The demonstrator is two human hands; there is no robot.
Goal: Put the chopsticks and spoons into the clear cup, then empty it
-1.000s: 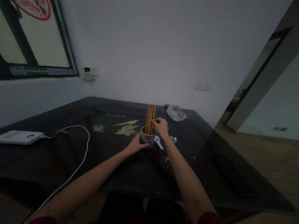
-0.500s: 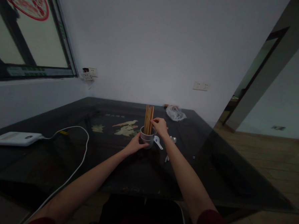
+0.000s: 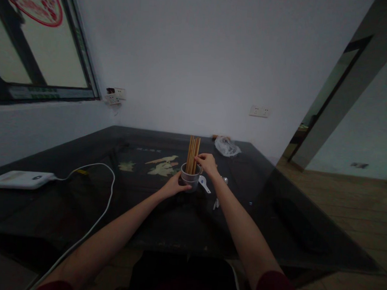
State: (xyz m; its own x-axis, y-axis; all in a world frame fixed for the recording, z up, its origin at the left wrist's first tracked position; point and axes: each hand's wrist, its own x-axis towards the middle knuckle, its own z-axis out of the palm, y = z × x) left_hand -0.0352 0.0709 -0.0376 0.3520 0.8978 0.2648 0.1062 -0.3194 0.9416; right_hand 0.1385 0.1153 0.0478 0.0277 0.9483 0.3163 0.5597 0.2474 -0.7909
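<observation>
A grey cup stands on the dark table, with several wooden chopsticks upright in it. My left hand is wrapped round the cup's left side, thumb across its front. Above the rim, on the right, my right hand pinches the chopsticks at the right of the bunch; how many it grips I cannot tell. A white soup spoon lies just right of the cup. Partly behind my right forearm are metal spoons, their handle ends showing nearer me.
A clear plastic bag lies at the table's far edge by the wall. On the left is a white power bank, its white cable running toward me. A dark flat object lies at right on the table.
Almost nothing differs. Both hands keep their places on the cup and the chopsticks, whose tops lean very slightly further right.
</observation>
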